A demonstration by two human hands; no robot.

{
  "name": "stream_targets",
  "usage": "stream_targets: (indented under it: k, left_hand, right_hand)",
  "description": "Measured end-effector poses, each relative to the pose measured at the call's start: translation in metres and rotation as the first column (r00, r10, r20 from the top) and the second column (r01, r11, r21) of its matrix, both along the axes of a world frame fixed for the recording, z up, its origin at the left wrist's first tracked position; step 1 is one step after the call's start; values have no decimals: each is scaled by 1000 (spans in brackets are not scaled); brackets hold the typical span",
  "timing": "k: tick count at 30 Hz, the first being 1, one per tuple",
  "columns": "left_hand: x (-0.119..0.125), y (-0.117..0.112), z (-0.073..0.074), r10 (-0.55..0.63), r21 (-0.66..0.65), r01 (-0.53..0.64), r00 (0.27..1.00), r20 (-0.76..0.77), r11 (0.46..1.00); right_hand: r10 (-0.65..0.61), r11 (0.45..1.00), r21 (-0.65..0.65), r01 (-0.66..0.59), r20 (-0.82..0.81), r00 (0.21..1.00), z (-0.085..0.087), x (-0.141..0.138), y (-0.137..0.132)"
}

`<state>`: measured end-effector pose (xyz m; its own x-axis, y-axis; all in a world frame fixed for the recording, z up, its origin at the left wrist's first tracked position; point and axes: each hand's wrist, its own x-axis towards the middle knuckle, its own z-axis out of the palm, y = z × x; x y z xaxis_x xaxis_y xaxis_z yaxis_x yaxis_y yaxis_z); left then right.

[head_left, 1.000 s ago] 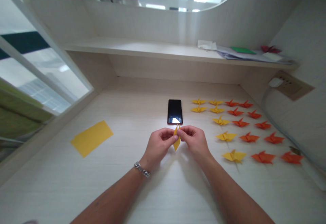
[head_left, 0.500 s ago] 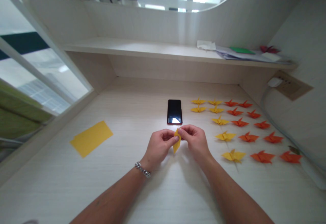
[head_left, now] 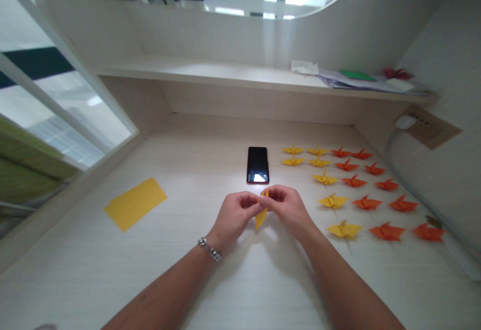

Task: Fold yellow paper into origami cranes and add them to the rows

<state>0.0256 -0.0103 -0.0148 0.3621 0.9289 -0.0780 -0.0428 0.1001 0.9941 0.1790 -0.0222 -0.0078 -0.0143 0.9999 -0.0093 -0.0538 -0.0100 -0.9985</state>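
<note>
A small folded piece of yellow paper [head_left: 260, 216] is pinched between both hands above the pale wooden desk [head_left: 188, 270]. My left hand [head_left: 235, 215], with a metal bracelet on the wrist, grips its left side with closed fingers. My right hand [head_left: 287, 207] pinches its top from the right. The paper's lower tip points down toward the desk. Just beyond the hands lies a black phone [head_left: 257, 164], screen up.
Rows of folded paper cranes lie to the right: yellow ones [head_left: 332, 201] nearer the middle, orange ones [head_left: 387, 231] further right. A flat yellow sheet [head_left: 135, 203] lies at the left. The shelf [head_left: 225, 72] above holds papers [head_left: 361, 79]. A wall socket with a plug [head_left: 408, 120] is at the right.
The fingertips of both hands have closed in over the top of the yellow paper, hiding more of it. The hands stay in the same spot.
</note>
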Motion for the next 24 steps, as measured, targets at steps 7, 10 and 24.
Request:
stream_targets:
  k: [7,10,24]
  left_hand:
    - [2,0,0,-26,-10,26,999,-42,1000]
    - [3,-1,2,-12,-18,12,1000,-29,1000]
    - [5,-2,2,-1,-41,-1,999,-39,999]
  right_hand:
    - [-39,999,-27,41,84,996,-1,3,0]
    - [-71,996,-46,74,46,996,-2,2,1]
    - [-83,993,-85,77,-77,994,-2,3,1]
